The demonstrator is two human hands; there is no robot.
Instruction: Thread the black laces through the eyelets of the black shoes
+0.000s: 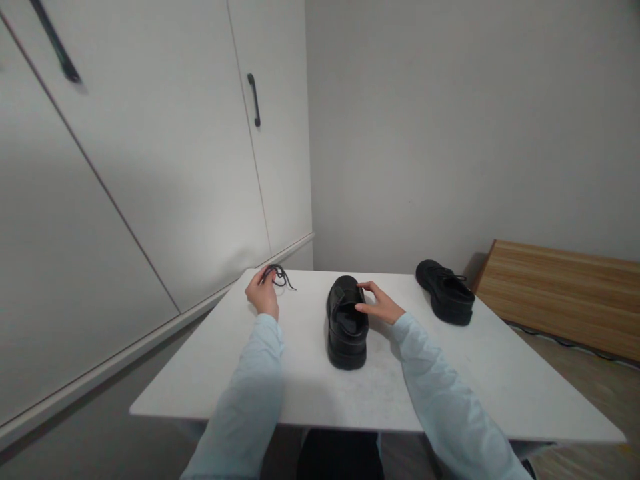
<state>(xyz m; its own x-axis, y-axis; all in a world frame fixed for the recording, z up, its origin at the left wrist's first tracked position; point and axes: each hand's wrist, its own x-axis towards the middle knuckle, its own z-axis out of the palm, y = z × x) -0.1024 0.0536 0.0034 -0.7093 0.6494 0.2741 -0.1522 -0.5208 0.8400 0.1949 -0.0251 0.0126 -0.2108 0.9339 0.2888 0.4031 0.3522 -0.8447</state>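
A black shoe [347, 347] rests upright near the middle of the white table [305, 400], its heel toward me and its toe pointing away. No lace shows in it. My right hand [381, 305] is at the shoe's right side, thumb and fingers pinching the edge of its opening near the tongue. Over the table's far left part, my left hand [263, 293] is closed on a dark shoelace [280, 275], which hangs in loops with a loose end to the right.
A second black shoe [453, 303], laced, stands at the table's back right. White cabinets [200, 167] run along the left. A wooden panel [560, 293] leans beyond the table on the right, and a grey wall rises behind.
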